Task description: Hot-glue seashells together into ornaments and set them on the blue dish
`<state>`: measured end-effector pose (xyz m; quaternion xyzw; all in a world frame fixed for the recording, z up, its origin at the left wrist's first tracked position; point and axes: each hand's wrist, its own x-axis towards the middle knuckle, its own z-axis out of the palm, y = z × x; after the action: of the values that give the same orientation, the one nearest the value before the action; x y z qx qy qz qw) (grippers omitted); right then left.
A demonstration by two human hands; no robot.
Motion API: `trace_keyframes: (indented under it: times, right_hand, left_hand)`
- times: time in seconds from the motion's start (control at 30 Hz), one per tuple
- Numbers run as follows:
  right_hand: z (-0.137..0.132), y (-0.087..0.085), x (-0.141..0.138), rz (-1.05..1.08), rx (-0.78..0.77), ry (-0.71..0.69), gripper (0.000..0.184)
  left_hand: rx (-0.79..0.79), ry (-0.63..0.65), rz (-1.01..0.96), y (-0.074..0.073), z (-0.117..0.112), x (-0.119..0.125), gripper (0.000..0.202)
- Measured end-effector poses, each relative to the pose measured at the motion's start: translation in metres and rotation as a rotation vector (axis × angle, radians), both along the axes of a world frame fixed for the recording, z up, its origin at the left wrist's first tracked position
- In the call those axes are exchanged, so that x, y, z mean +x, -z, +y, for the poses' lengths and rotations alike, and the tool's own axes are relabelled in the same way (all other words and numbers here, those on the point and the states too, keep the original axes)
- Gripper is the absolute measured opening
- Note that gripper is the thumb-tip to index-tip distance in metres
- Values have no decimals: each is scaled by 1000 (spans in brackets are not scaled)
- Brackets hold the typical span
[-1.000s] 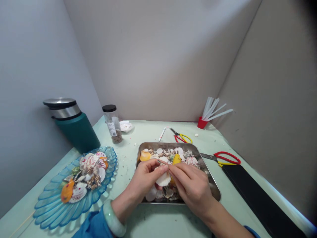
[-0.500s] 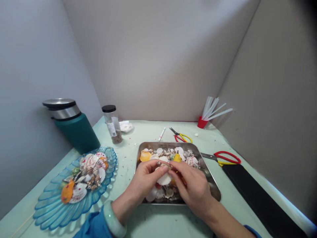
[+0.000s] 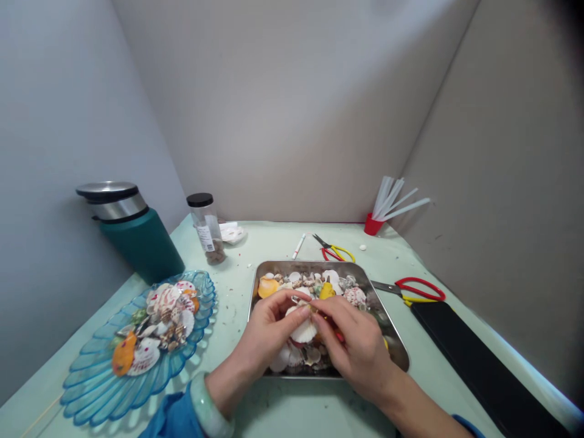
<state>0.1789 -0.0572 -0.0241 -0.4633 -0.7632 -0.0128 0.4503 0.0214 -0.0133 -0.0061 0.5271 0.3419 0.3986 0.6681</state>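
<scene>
My left hand (image 3: 269, 322) is closed in a pinch on a white, ribbed scallop shell (image 3: 303, 330), thumb over its upper edge. Fingertips of my right hand (image 3: 353, 337) are pressed together at the same edge, at the shell's hinge. Something small and shiny shows between the hands; its kind is too small to make out, and the fingers partly hide it. Both hands are above a metal tray (image 3: 399, 340) full of mixed shells, among them an orange shell (image 3: 267, 286), a yellow one (image 3: 326, 291) and a speckled pinkish one (image 3: 354, 297).
On the left, a blue glass dish (image 3: 95, 389) holds painted and small shells, with a teal bottle (image 3: 141, 237) behind it. Further back stand a clear jar (image 3: 207, 234) and a red cup (image 3: 373, 224) of translucent sticks. Scissors (image 3: 422, 290), smaller scissors (image 3: 335, 249), a marker (image 3: 298, 246) and a black slab (image 3: 483, 365) lie around.
The fingers have shifted slightly at the shell's upper edge, and the small shiny piece there has turned. Both hands stay over the tray with the shell between them.
</scene>
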Motion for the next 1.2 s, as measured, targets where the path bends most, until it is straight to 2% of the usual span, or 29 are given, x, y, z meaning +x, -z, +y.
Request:
trace_keyframes:
  times: [0.33,0.7,0.9,1.2]
  right_hand:
    - [0,-1,1,78,7,-96,21]
    - [-2,0,0,83,19,-75,21]
    - [-2,-4,0,122,8,-25,17]
    - [-2,-4,0,108,-2,-41,16]
  left_hand:
    - [35,-17,-42,-2,-1,-3,18]
    - [-20,-13,-32,-2,0,-2,19]
    - [-92,49,-33,-2,-1,-4,31]
    - [-130,12,-75,-4,2,-3,21]
